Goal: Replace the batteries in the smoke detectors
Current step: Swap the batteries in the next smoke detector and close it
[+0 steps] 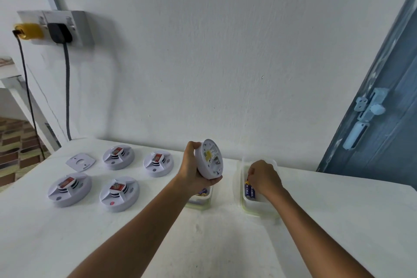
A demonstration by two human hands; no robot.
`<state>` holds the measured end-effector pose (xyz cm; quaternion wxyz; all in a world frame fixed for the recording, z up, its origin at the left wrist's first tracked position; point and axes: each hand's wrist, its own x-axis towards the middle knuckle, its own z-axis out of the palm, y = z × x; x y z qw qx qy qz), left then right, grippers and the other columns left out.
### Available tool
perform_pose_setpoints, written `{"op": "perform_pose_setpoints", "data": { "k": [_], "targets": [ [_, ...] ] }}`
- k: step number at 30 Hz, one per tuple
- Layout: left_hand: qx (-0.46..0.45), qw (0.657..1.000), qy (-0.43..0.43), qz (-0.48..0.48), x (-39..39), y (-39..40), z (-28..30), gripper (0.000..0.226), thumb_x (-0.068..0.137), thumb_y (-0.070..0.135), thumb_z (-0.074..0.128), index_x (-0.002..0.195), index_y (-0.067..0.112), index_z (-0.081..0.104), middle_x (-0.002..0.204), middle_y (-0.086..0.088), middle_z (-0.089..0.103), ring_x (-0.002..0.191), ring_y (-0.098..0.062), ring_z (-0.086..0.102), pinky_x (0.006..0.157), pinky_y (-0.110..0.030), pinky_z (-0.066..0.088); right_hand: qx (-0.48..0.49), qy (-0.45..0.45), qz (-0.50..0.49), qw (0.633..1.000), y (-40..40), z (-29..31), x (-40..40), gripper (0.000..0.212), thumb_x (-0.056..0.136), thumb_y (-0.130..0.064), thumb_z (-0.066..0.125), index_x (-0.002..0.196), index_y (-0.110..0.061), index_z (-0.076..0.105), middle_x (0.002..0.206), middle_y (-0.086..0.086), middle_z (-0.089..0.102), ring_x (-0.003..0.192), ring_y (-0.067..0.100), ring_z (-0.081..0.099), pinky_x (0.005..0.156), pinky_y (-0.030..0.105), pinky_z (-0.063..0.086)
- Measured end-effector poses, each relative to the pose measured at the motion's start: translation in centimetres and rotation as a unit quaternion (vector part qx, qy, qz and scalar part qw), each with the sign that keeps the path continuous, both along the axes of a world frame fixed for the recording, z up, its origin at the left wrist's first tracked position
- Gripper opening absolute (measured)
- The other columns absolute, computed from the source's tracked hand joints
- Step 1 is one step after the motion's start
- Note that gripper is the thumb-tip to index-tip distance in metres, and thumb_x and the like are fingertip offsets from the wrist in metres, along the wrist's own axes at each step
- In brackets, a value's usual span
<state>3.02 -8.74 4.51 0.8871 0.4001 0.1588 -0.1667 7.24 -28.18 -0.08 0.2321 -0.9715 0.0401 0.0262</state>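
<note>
My left hand (pixel 191 168) holds a round white smoke detector (pixel 211 160) on edge above the table, its open back with a yellow patch turned to the right. My right hand (pixel 264 177) reaches into a clear plastic tub (pixel 255 207) and its fingers close on blue batteries (pixel 250 190) lying there. A second clear tub (pixel 200 202) with batteries sits under my left wrist, partly hidden. Several more white smoke detectors lie on the table at left, such as the nearest detector (pixel 119 194).
A flat white mounting plate (pixel 80 162) lies at the table's far left. The white wall runs right behind the table. A wall socket (pixel 56 27) with two plugs and hanging cables is at upper left. A blue door (pixel 383 108) stands at right.
</note>
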Motion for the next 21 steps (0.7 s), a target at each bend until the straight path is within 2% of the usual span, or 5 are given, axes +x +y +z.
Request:
{"op": "perform_pose_setpoints", "data": {
  "k": [3,6,10,15,21],
  "targets": [
    [-0.018,0.999,-0.031,0.026,0.4,2.3,0.1,0.046,0.086,0.045,0.043,0.110,0.009,0.060,0.107,-0.016,0.054,0.096,-0.032,0.049,0.082,-0.043,0.043,0.059,-0.128,0.038,0.989,2.6,1.9,-1.6,0.022,0.089,-0.005,0.053,0.103,-0.010,0.069,0.100,0.008,0.070,0.090,0.026,0.066,0.073,0.030,0.052],
    [-0.020,0.998,-0.045,0.039,1.1,4.8,-0.1,0.050,0.086,0.047,0.041,0.114,0.009,0.058,0.104,-0.016,0.054,0.094,-0.033,0.050,0.075,-0.042,0.047,0.106,-0.208,0.156,0.960,5.8,3.3,-2.8,0.020,0.089,-0.005,0.056,0.099,-0.008,0.072,0.096,0.007,0.073,0.087,0.023,0.067,0.076,0.032,0.054],
    [-0.019,0.998,-0.042,0.042,1.5,7.5,-0.2,0.047,0.086,0.047,0.041,0.113,0.013,0.061,0.109,-0.015,0.057,0.103,-0.033,0.051,0.082,-0.045,0.046,-0.011,-0.123,0.243,0.962,10.1,2.7,-2.8,0.025,0.087,-0.005,0.052,0.100,-0.013,0.072,0.099,0.009,0.072,0.089,0.027,0.065,0.075,0.032,0.051],
    [-0.032,0.998,-0.026,0.039,1.2,9.6,-0.5,0.044,0.088,0.045,0.041,0.110,0.013,0.062,0.111,-0.016,0.056,0.105,-0.033,0.050,0.087,-0.047,0.044,-0.275,-0.065,0.237,0.930,13.7,1.5,-1.9,0.025,0.089,-0.013,0.051,0.112,-0.013,0.061,0.115,0.009,0.063,0.117,0.030,0.048,0.098,0.040,0.033],
    [-0.037,0.999,-0.013,0.038,0.9,11.4,-1.2,0.051,0.084,0.046,0.048,0.122,0.014,0.060,0.122,-0.019,0.056,0.109,-0.036,0.052,0.083,-0.049,0.049,-0.318,-0.048,0.191,0.928,14.8,0.8,-1.6,0.028,0.089,-0.013,0.051,0.117,-0.013,0.057,0.118,0.007,0.062,0.126,0.028,0.044,0.117,0.048,0.013]
  ]
}}
